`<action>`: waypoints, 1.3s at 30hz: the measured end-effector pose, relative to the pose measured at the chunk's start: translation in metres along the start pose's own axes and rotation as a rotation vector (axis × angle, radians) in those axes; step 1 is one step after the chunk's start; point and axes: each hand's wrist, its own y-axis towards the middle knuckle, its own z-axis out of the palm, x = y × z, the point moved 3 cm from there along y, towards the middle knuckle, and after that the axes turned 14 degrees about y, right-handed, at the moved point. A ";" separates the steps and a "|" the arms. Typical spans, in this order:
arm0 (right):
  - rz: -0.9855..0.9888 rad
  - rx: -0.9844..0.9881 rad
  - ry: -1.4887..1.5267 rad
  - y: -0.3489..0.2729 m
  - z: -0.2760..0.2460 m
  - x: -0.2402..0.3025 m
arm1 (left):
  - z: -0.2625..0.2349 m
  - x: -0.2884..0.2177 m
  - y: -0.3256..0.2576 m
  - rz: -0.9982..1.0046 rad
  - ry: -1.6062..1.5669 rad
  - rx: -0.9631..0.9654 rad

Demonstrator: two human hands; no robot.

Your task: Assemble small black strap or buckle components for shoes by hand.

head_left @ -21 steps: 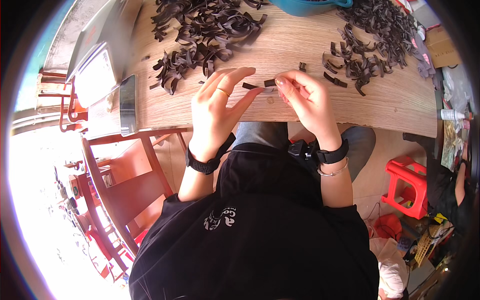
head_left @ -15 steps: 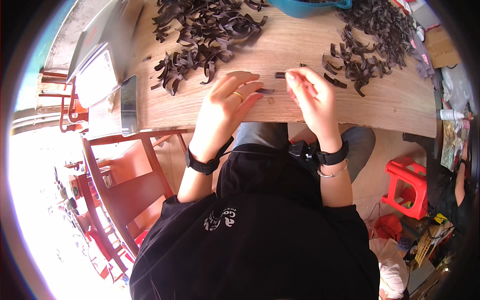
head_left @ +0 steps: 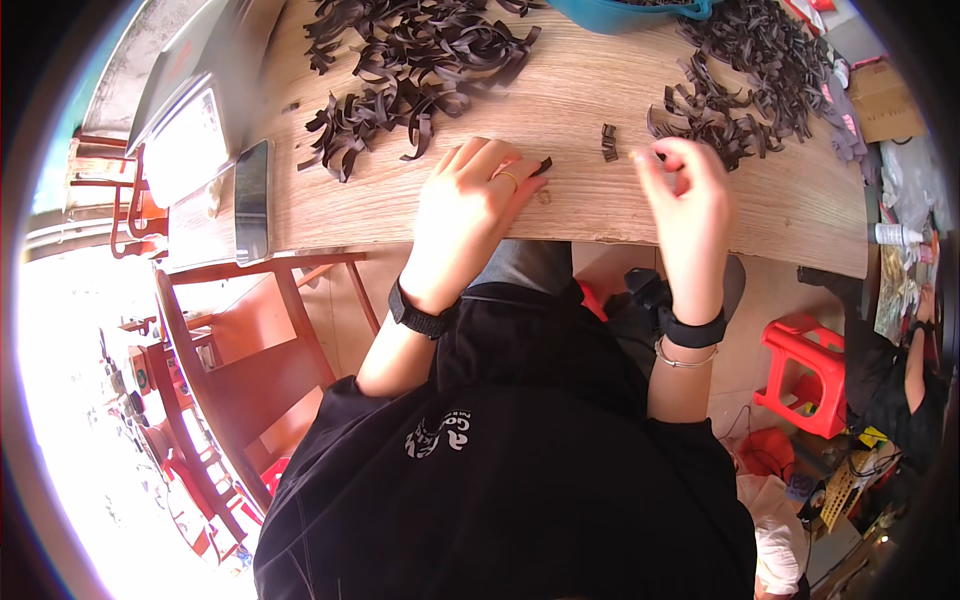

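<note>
My hands split apart since b4: left hand [head_left: 468, 205] pinches a dark strip [head_left: 541, 166], right hand [head_left: 683, 190] now loose, fingers open w/ nothing in them.

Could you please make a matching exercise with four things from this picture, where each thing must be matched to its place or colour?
Things:
1. left hand
2. right hand
3. stool
4. phone

Places or colours:
A. red, on the floor at the right
B. dark and flat, near the table's left edge
C. wears a ring, with a small dark strip at its fingertips
D. raised over the table, beside a short folded dark piece

Right pairs: 1-C, 2-D, 3-A, 4-B
</note>
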 end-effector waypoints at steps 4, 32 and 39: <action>-0.033 0.112 -0.073 -0.004 0.018 0.009 | 0.000 -0.003 0.004 -0.028 0.066 0.011; -0.023 0.275 0.086 -0.006 0.020 0.024 | 0.010 0.002 0.002 -0.033 0.017 -0.089; -0.004 0.285 -0.013 -0.011 0.025 0.022 | 0.011 0.001 0.001 0.010 0.008 -0.118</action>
